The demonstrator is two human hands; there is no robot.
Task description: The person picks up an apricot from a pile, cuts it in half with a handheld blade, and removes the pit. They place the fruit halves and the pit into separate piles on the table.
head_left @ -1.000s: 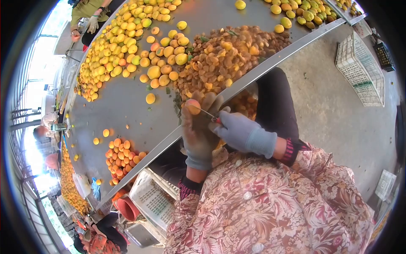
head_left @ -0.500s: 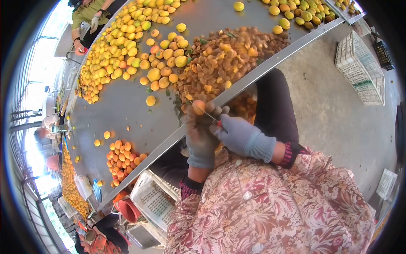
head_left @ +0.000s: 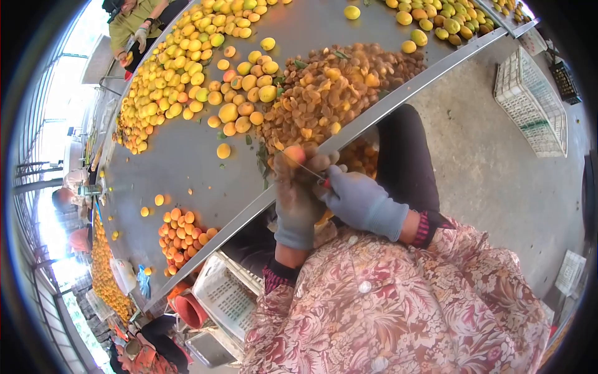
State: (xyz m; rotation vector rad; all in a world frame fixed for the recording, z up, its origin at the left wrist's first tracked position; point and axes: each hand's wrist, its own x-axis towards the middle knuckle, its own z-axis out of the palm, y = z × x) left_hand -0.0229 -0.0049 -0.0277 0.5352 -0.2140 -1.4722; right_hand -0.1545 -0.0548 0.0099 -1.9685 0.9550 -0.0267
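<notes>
An orange-red apricot (head_left: pixel 294 155) is held in the fingers of my left hand (head_left: pixel 295 209), which wears a stained grey glove. My right hand (head_left: pixel 361 202), in a blue-grey glove, is closed on a small knife (head_left: pixel 324 183) with a red handle. Its thin blade lies across the apricot. Both hands are close together at the metal table's edge (head_left: pixel 249 210). Just beyond them is a heap of brown pits and fruit pieces (head_left: pixel 330 93). Whole yellow apricots (head_left: pixel 246 93) lie left of the heap.
Redder apricots (head_left: pixel 180 237) are piled near the table edge at left. A white crate (head_left: pixel 227 293) stands below it, beside a red container (head_left: pixel 190 310). Another white crate (head_left: pixel 529 100) is on the floor at right. A co-worker (head_left: pixel 134 28) is across the table at upper left.
My hands have shifted slightly, still holding the apricot and the knife. The co-worker at upper left has moved their hands, and a fruit now shows in one of them.
</notes>
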